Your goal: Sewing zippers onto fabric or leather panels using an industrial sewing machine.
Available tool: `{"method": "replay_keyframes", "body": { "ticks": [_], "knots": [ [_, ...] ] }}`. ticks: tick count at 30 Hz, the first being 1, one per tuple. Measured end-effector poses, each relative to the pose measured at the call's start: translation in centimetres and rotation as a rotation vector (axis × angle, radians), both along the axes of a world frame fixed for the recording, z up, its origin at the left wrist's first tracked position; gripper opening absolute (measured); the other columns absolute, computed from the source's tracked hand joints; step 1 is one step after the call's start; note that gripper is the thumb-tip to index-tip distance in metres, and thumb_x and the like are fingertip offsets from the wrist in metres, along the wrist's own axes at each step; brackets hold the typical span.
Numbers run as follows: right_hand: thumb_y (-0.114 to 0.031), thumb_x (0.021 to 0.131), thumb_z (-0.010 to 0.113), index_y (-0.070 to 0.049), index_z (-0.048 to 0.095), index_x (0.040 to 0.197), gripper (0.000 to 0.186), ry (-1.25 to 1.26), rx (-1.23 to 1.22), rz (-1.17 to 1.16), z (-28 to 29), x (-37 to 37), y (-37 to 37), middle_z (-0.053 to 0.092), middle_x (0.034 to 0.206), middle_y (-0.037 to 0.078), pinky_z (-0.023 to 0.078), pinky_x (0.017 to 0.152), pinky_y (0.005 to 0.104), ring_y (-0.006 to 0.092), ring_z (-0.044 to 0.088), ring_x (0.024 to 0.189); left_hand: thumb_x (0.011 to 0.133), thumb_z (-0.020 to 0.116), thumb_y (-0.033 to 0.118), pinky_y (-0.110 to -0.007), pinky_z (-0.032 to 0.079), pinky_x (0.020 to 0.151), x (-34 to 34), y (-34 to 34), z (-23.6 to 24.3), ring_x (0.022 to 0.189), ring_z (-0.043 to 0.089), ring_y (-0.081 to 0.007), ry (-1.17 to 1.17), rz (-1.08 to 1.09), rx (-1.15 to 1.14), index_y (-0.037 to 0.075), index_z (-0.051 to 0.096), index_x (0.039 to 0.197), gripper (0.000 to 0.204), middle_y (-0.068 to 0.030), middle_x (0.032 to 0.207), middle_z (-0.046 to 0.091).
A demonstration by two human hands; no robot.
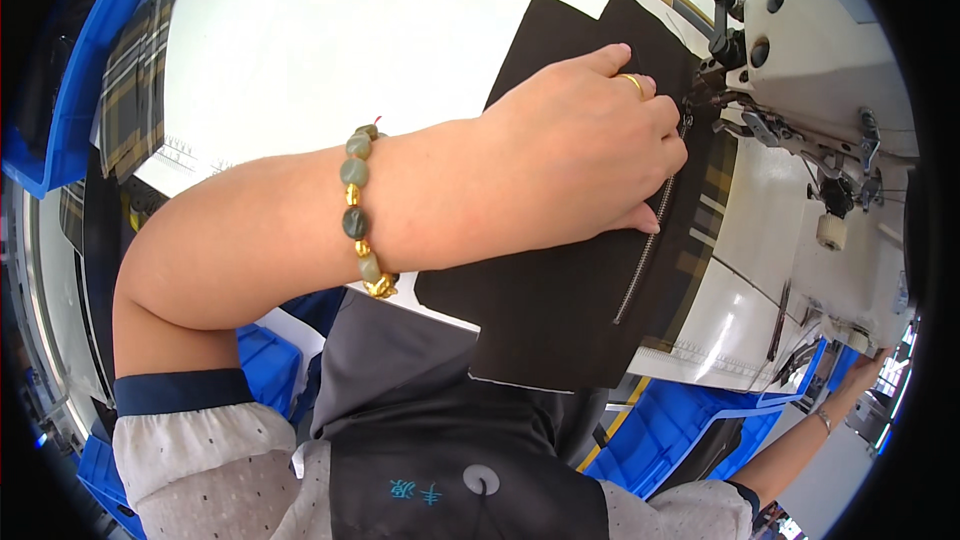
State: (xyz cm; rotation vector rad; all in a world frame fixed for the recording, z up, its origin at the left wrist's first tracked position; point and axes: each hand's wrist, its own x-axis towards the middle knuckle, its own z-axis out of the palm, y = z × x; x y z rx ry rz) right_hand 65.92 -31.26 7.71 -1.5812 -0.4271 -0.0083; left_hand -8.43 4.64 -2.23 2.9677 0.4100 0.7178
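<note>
Plaid fabric [138,85] lies on the white surface [320,50]. The left grip [590,155] rests spread over black fabric [550,325] and its zipper [642,260], beside the sewing machine [835,50]; whether the right grip [870,372] pinches anything, I cannot tell.

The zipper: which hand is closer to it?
Left. The left hand rests on the dark fabric, beside the zipper; the right hand is farther away, by the sewing machine.

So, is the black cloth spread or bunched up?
Spread. The black cloth lies mostly flat under the left hand, its near end reaching past the table edge. Folds under the hand: cannot tell.
</note>
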Motion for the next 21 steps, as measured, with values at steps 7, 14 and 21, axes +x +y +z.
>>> {"method": "replay_keyframes", "body": {
  "ticks": [7, 14, 21],
  "knots": [
    [-0.046, 0.109, 0.053, -0.001, 0.050, 0.148, 0.060, -0.029, -0.029, -0.005, 1.1, 2.2, -0.6, 0.058, 0.144, 0.014, 0.048, 0.107, 0.0383, 0.0267, 0.057, 0.130, 0.086, 0.076, 0.047, -0.042, 0.049, 0.104, 0.5, 0.1, 0.0, 0.104, 0.069, -0.0239, -0.028, -0.014, -0.030, 0.008, 0.075, 0.100, 0.042, -0.0051, 0.096, 0.071],
    [-0.045, 0.109, 0.053, 0.000, 0.051, 0.147, 0.059, -0.046, -0.044, 0.004, -0.5, -6.7, 3.6, 0.059, 0.143, 0.014, 0.048, 0.106, 0.0377, 0.0262, 0.058, 0.129, 0.086, 0.076, 0.047, -0.042, 0.048, 0.105, 0.3, 0.1, -0.3, 0.105, 0.069, -0.0242, -0.007, 0.004, -0.029, 0.007, 0.075, 0.102, 0.043, -0.0051, 0.097, 0.071],
    [-0.045, 0.109, 0.054, 0.000, 0.052, 0.146, 0.059, -0.102, -0.039, -0.011, 1.2, -13.7, 5.2, 0.060, 0.142, 0.013, 0.048, 0.105, 0.0371, 0.0257, 0.059, 0.128, 0.085, 0.077, 0.047, -0.041, 0.048, 0.106, -0.1, 0.1, -0.2, 0.105, 0.068, -0.0241, -0.045, -0.003, -0.025, 0.008, 0.074, 0.101, 0.043, -0.0052, 0.097, 0.070]
  ]
}}
